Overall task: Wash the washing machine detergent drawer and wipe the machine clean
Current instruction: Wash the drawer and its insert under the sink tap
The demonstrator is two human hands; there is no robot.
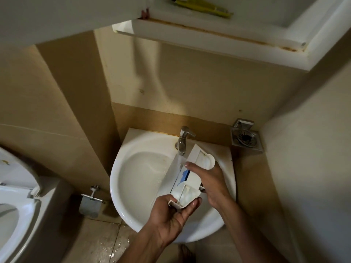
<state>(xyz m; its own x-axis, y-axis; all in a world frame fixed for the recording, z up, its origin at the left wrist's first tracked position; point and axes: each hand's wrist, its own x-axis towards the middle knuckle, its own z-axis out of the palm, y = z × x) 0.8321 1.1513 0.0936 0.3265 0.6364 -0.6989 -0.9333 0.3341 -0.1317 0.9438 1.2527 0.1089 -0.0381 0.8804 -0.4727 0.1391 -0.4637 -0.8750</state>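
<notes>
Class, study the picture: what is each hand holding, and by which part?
Both hands hold the detergent drawer. The left hand has its grip on the near end; the right hand has its grip on the right side, thumb on top.

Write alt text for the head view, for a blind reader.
Two hands hold a white detergent drawer under the running tap over a white sink: the left hand grips its near end, the right hand its side. A toilet stands at left.
</notes>
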